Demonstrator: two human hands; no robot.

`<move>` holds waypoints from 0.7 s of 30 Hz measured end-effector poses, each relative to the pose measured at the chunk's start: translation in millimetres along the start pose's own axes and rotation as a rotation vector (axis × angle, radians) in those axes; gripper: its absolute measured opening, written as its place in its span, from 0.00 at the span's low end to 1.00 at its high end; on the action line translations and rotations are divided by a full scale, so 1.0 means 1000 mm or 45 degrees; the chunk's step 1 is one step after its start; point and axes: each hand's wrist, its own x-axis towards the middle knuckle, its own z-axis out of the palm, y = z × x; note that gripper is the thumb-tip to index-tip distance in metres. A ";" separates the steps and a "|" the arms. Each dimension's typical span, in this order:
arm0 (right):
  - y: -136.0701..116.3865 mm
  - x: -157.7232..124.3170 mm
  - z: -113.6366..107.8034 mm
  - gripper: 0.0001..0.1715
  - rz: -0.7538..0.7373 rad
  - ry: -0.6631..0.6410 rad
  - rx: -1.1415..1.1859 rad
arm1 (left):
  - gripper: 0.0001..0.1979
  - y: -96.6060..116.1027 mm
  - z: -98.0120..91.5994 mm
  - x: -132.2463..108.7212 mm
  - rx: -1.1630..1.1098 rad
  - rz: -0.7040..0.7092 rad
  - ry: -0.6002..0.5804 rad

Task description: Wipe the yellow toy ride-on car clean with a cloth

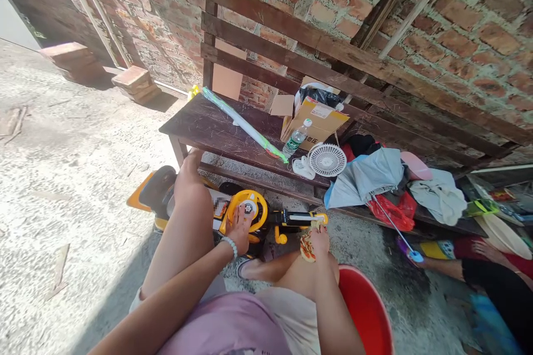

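The brick wall (478, 28) filled the back of the scene, and against it stood the long dark wooden bench (208, 127), scuffed and sunlit at its near end. Down on the concrete, just in front of the bench, sat the toy car (158, 191). It was a ride-on with a yellow-orange body and black parts, and it had a blurred sticker patch on top. It lay between the person's bare knees and the bench rail.

A red tub (366, 305) sat by the person's right thigh. A blue-grey umbrella (366, 175) sprawled over the clothes heaped at the bench's right end. On the seat were an open cardboard box (320, 122), a long green-and-white wrapped tube (241, 122), a small white fan (327, 160) and a clear water bottle (295, 140) leaning on the box.

Then the close work. The car's steering wheel (261, 209) was bright yellow with a pale round hub. The left hand (240, 228) was on it, fingers bent and pressed against the rim and hub, with a pale bead bracelet (230, 245) at the wrist. The right hand (320, 237) was near the car's black-and-yellow front end, fingers closed around an orange patterned cloth (307, 248) that hung down onto the knee.
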 end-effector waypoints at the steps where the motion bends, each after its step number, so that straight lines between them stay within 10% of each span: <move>1: -0.008 0.000 0.001 0.34 -0.014 -0.032 -0.021 | 0.49 0.001 0.000 0.000 0.001 -0.006 -0.004; 13: -0.033 -0.061 0.023 0.30 -0.471 -0.182 -0.208 | 0.49 0.001 0.005 0.003 -0.016 -0.020 0.036; 21: -0.013 -0.005 -0.006 0.36 -0.072 -0.160 -0.279 | 0.48 -0.007 0.000 0.002 -0.068 0.039 -0.041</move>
